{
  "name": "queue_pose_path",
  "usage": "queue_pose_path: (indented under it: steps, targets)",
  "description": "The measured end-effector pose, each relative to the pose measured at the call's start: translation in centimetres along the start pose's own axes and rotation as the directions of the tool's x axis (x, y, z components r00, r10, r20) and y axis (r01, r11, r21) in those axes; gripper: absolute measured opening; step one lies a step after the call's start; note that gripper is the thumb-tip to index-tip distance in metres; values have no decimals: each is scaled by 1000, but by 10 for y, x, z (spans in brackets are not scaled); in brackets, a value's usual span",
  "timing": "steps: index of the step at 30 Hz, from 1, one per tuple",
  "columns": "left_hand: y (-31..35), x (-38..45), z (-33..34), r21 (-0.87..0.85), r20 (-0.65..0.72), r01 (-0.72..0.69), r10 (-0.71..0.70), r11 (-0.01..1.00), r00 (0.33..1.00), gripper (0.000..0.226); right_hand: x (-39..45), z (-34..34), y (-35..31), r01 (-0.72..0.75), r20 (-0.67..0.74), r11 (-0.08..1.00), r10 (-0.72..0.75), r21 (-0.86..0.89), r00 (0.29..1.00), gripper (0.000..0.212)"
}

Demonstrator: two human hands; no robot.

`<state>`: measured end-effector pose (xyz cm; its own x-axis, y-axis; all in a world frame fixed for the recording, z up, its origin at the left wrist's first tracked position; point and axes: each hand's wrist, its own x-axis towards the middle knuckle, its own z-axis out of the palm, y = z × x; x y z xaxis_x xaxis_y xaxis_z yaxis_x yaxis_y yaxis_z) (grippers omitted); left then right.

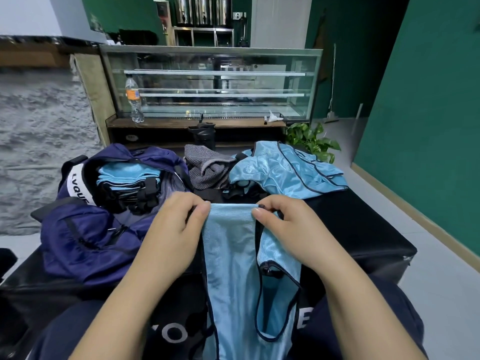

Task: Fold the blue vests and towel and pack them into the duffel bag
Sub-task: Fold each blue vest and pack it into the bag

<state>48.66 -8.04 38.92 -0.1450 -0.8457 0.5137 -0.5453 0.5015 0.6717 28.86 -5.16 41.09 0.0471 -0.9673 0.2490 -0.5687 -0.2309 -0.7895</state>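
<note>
Both hands pinching one vest's top edge, just right of the bag.
Left hand (pixel 174 235) and right hand (pixel 288 229) are holding the vest (pixel 231 268) taut; slick mesh risks slipping and unfolding. Bag (pixel 85 242) is holding folded vests; towel (pixel 207 167) and loose vests (pixel 283 170) are lying right of it.

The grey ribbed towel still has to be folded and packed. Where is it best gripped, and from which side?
Probably grip the grey ribbed towel at its raised upper hem, coming from above and the near side. It lies crumpled between the navy duffel bag and the unfolded light-blue vests, so sideways approaches look crowded. Both hands are busy pinching another vest.
</note>
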Motion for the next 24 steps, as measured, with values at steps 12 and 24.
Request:
queue_pose_path:
  steps: [12, 24]
  targets:
    - [22, -6, 4, -765, 211, 318, -249, 560, 945, 13, 1, 2, 6, -174, 66, 923, 162, 343, 985, 18]
    - [14, -7, 17, -351, 162, 133, -80, 927, 984, 26, 6, 8, 11, -105, -232, 872, 241, 477, 942, 19]
